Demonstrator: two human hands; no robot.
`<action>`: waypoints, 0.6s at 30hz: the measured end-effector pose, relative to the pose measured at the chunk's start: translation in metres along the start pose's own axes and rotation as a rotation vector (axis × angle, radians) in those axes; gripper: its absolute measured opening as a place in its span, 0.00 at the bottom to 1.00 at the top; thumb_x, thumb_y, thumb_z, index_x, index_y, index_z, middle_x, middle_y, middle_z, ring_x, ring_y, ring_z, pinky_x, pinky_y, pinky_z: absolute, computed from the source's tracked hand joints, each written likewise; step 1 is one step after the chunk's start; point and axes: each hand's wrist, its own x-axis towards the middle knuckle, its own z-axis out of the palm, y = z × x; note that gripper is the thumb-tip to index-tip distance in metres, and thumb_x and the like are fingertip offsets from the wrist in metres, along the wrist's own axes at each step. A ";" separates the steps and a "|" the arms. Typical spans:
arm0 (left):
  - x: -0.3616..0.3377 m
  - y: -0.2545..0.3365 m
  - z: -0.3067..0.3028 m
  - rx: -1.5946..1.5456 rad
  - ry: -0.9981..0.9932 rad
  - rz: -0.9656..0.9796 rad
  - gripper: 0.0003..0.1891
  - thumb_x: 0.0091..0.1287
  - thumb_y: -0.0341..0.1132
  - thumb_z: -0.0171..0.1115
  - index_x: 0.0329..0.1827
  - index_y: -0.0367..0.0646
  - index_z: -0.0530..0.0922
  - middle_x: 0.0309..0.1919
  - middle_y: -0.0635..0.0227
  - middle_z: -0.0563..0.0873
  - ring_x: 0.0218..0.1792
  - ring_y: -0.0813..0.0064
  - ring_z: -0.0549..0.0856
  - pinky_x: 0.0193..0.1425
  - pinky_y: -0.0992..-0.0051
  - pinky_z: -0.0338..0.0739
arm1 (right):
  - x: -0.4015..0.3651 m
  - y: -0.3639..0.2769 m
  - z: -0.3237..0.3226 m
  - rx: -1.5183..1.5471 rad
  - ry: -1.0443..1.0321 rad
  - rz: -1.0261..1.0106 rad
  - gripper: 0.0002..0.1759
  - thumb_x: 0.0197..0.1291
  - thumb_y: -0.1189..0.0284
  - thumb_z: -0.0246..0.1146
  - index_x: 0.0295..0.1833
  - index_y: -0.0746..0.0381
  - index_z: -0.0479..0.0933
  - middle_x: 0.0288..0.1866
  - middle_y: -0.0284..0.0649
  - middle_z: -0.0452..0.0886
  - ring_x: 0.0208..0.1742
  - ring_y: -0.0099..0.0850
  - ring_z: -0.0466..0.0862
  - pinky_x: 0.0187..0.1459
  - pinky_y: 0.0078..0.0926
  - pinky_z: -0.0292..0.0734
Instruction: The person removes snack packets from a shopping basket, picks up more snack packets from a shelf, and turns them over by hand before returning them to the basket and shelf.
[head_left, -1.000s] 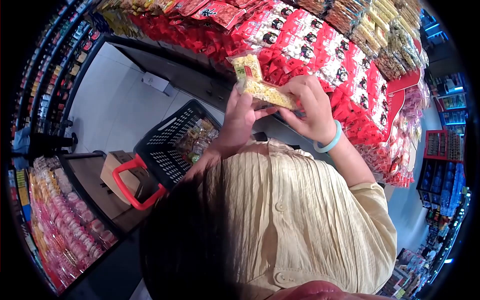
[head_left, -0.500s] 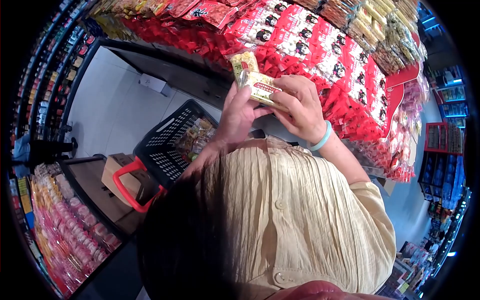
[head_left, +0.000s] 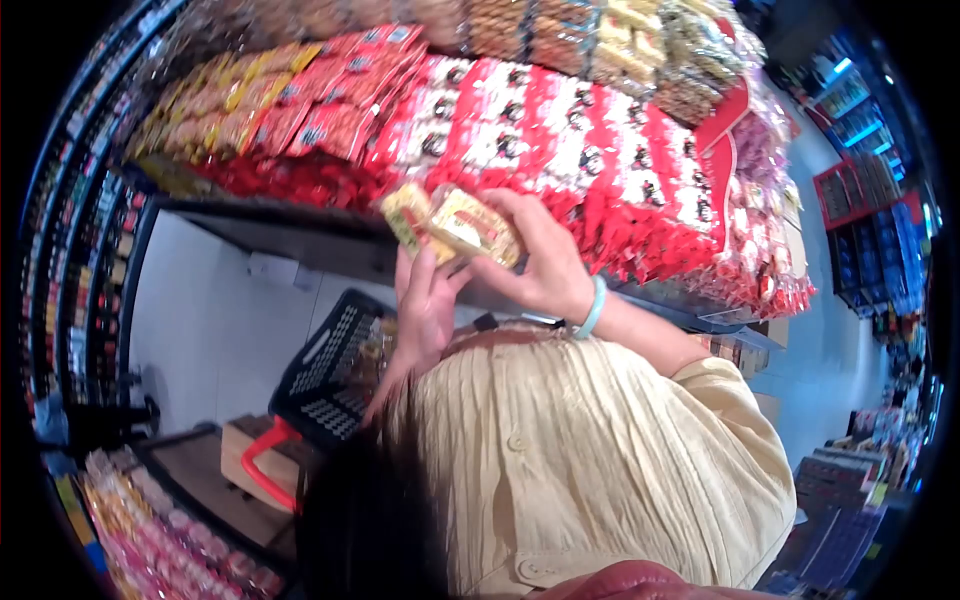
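My left hand [head_left: 428, 305] is closed with its fingers around a wrapped yellow snack bar [head_left: 408, 214], which is tilted. My right hand [head_left: 548, 262], a pale green band at its wrist, grips a second wrapped snack bar [head_left: 478, 228] with a red and white label. Both packs are in clear film and sit side by side, touching or nearly so, above the front edge of the display. Some of the fingers are hidden behind the packs, and the print is too blurred to read.
Ahead lies a sloping display of red and white snack bags [head_left: 505, 120], with red packets [head_left: 350, 90] left of them. A dark shopping basket [head_left: 325, 375] with a red handle [head_left: 270, 455] holds packaged goods at lower left. Beside it is a cardboard box [head_left: 250, 460]. Shelves line both sides.
The view has swung, so the display shows more fully. Both hands with the two snack bars appear further left and lower, and the bars are angled apart more.
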 end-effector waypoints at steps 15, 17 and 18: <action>0.006 -0.001 0.023 0.172 0.002 0.004 0.32 0.65 0.25 0.56 0.72 0.37 0.56 0.63 0.60 0.71 0.62 0.70 0.74 0.67 0.68 0.69 | -0.006 -0.011 -0.014 0.094 -0.149 0.083 0.43 0.52 0.65 0.67 0.71 0.63 0.55 0.56 0.54 0.69 0.57 0.52 0.74 0.54 0.44 0.73; 0.008 0.008 0.027 0.168 -0.083 -0.047 0.33 0.65 0.25 0.57 0.73 0.37 0.55 0.63 0.60 0.71 0.63 0.70 0.74 0.67 0.68 0.70 | -0.003 -0.005 -0.029 0.109 -0.087 -0.052 0.39 0.53 0.67 0.66 0.70 0.63 0.59 0.59 0.53 0.69 0.59 0.51 0.73 0.57 0.43 0.72; 0.008 0.011 0.021 0.161 -0.093 -0.124 0.33 0.62 0.22 0.57 0.71 0.37 0.57 0.59 0.62 0.74 0.58 0.72 0.78 0.63 0.71 0.74 | 0.000 -0.001 -0.039 0.023 -0.142 -0.209 0.35 0.52 0.70 0.64 0.67 0.62 0.63 0.61 0.50 0.69 0.61 0.49 0.72 0.60 0.42 0.70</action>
